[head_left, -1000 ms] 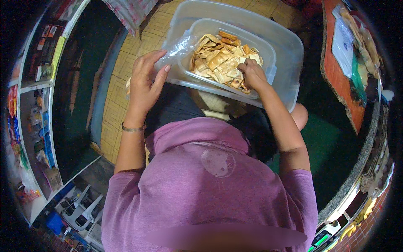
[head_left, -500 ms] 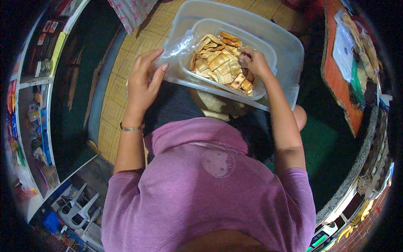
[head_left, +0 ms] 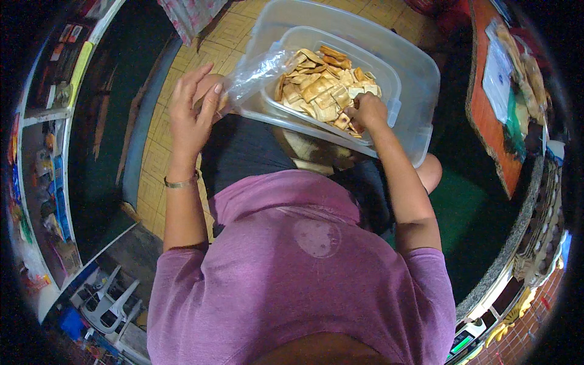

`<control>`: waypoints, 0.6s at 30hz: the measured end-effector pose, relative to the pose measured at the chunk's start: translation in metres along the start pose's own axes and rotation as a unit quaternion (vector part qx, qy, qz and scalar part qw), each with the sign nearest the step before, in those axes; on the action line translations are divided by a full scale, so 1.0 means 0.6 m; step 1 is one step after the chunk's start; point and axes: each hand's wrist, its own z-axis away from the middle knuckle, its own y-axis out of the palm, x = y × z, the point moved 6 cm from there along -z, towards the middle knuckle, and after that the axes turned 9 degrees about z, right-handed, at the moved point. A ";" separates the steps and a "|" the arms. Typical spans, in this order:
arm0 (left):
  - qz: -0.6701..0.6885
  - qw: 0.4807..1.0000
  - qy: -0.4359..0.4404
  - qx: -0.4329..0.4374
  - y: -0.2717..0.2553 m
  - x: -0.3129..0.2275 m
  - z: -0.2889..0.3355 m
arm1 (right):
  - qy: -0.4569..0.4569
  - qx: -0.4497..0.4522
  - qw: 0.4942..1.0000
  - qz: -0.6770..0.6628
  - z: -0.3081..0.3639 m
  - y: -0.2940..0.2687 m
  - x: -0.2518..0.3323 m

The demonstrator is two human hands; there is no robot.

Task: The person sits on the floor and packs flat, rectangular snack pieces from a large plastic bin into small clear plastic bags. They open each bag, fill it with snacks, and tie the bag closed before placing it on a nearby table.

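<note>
Now the left hand (head_left: 188,118), loosely spread, is edging outward by the clear bag (head_left: 258,76); the right hand (head_left: 371,113) is dipping back among crackers (head_left: 319,90) in the tub (head_left: 359,50), seemingly picking again, its grip unclear.

Glossy, crinkly clear plastic, that's the bag (head_left: 258,76) just before twelve o'clock! Smooth, cloudy plastic tub (head_left: 415,79) at one, rough-edged wooden board (head_left: 485,115) past two, matt cloth shirt (head_left: 304,286) at six, metal bracelet (head_left: 181,182) at nine.
</note>
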 end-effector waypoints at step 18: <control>-0.028 0.998 -0.031 -0.045 -0.039 0.038 0.010 | -0.156 -0.090 0.982 0.054 -0.017 -0.003 0.072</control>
